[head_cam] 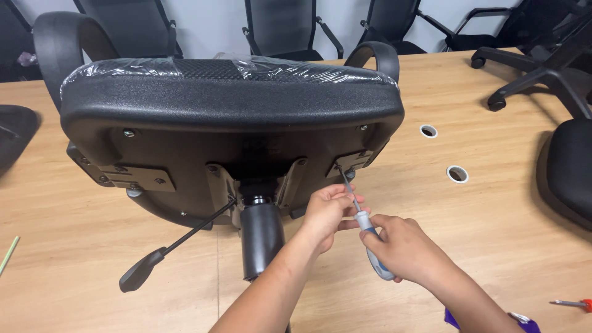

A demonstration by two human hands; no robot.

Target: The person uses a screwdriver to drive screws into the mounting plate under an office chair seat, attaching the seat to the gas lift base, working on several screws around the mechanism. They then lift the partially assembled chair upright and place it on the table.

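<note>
Office chair seat (228, 98), black, lay tipped on its side on the wooden table (92, 246), underside turned toward the camera, top cushion partly wrapped in clear plastic film (277, 68). Armrests (58, 40) rose at both ends, toward the table's far edge. Black gas cylinder (262, 237) stuck out from the central metal plate toward the near edge; black adjustment lever (166, 250) angled down and left beside it. Screwdriver (364, 228), white and blue handle, thin metal shaft, met a screw at the right-hand bracket (353, 161) under the seat, tip touching the screw head as far as could be told. Right hand (404, 250) was wrapped closed around the screwdriver handle, low and right of centre near the near edge. Left hand (327, 213), fingers pinched together around the shaft just above the handle, sat just beside the right hand. Two round cable holes (457, 174) lay in the table toward the right edge. Second small screwdriver (576, 303), red-handled, lay near the near right corner. Green strip (8, 254) lay at the left edge. More black chairs (283, 28) stood beyond the far edge.
</note>
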